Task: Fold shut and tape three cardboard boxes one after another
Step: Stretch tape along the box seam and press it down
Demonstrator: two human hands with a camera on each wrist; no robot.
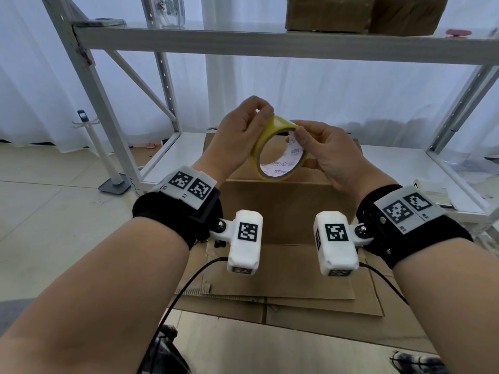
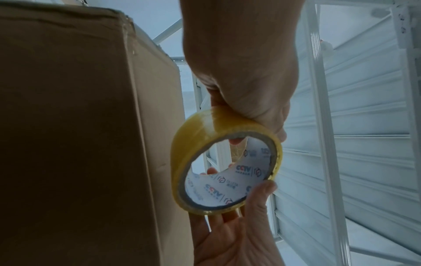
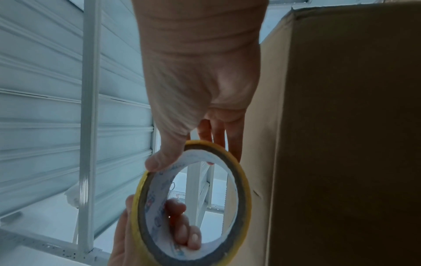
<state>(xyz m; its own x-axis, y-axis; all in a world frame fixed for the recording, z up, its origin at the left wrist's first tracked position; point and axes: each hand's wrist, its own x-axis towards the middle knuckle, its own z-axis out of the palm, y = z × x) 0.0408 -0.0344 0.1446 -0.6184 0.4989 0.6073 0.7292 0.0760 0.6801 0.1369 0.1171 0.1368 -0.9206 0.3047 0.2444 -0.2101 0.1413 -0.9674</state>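
Fingers (image 2: 237, 138) on tape roll (image 2: 198, 133) — "CCTV" core

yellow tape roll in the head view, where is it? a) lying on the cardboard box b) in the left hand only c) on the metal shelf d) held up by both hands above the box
d: both the left hand and the right hand grip the yellow tape roll, held above the brown cardboard box.

cardboard box (image 1: 278, 206) below hands, shelf (image 1: 270, 41) above
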